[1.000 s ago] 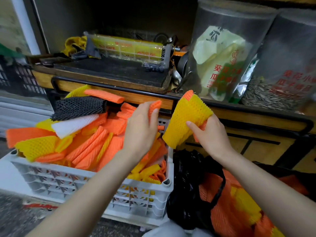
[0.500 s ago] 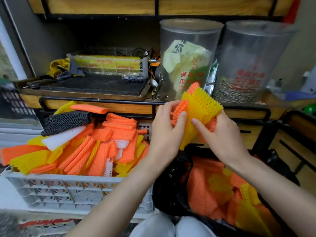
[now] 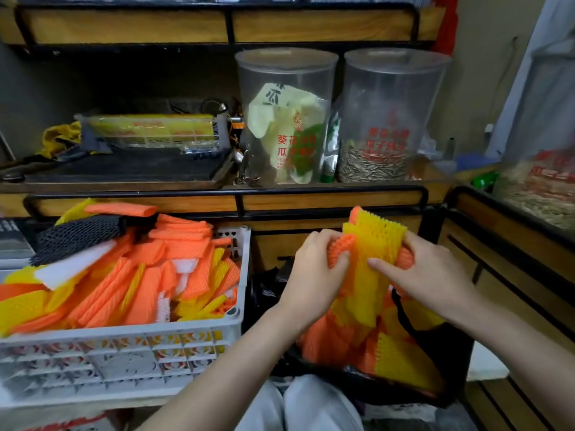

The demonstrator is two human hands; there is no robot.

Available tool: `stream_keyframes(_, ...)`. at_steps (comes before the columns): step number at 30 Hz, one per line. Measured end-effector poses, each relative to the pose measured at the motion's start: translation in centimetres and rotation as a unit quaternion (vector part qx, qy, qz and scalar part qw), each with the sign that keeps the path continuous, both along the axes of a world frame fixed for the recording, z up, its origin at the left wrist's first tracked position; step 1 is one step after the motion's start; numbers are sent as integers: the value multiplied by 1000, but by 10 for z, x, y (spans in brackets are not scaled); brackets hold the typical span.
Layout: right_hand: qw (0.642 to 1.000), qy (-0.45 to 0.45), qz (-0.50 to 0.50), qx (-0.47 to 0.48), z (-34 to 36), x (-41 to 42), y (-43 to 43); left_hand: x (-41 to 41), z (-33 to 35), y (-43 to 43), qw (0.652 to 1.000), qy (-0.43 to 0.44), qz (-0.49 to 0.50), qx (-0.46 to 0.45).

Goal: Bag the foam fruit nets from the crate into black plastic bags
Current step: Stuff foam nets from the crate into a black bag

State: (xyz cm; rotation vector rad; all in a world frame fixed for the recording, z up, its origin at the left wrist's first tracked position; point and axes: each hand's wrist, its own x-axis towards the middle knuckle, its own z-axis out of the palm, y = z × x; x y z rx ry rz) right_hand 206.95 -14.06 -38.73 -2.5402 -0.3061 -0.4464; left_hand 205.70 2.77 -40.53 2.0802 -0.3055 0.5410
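Foam fruit nets [image 3: 373, 253], one yellow and orange bundle, are held between both grips. The left grip [image 3: 314, 275] curls its fingers on the orange side and the right grip [image 3: 429, 275] pinches the yellow side. Directly under the grips, the black plastic bag [image 3: 452, 353] holds more nets. To the left of the left grip stands the crate [image 3: 124, 353], full of nets.

Colours: orange and yellow dominate the lower frame.
Foam nets [image 3: 149, 275] lower left: mostly orange, some yellow, ribbed mesh; one black net [image 3: 77, 236], one white net [image 3: 71, 265]. Crate [image 3: 124, 353]: pale grey-white lattice. Net bundle [image 3: 373, 253] centre right: yellow over orange. Bag [image 3: 267, 290]: black. Jars [image 3: 395, 98]: clear, red print.
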Motion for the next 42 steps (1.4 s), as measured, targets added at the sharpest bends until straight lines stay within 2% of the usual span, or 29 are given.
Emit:
stream_keyframes(7,995,76,-22,-63,-42,30,-23,22,-16,12,992,71,35,103)
stream_keyframes(11,996,10,-87,-33,-42,60,-36,42,-11,19,987,42,84,130)
stream_keyframes(13,994,-47,-99,-3,-39,71,-33,49,-7,19,986,-5,102,129)
stream_keyframes(15,991,-90,-95,7,-38,76,-27,54,-8,17,985,-52,105,130)
stream_keyframes(17,993,-100,-64,-13,-45,75,-21,56,-14,13,984,-61,92,140)
stream_keyframes(22,990,-34,56,-121,-80,69,-25,54,-34,12,984,-56,63,155)
stream_keyframes(25,992,2,41,-123,-86,75,-34,57,-28,15,987,-84,76,110)
stream_keyframes(27,992,-8,12,-128,-86,80,-39,56,-21,12,984,-125,72,101)
stream_keyframes(29,988,-1,13,-154,-87,83,-39,52,-16,6,981,-157,39,104)
stream_keyframes(31,983,47,44,-172,-91,83,-33,47,-16,-2,981,-160,-3,113)
stream_keyframes(35,971,162,110,-136,-103,80,-29,44,-36,-17,974,-134,-51,178)
stream_keyframes(37,976,178,112,-64,-107,76,-34,44,-50,-19,961,-123,-67,240)
stream_keyframes(40,993,107,39,22,-105,64,-43,49,-71,-17,939,-90,-78,321)
stream_keyframes(42,999,16,29,4,-100,54,-46,53,-82,-14,916,-93,-79,381)
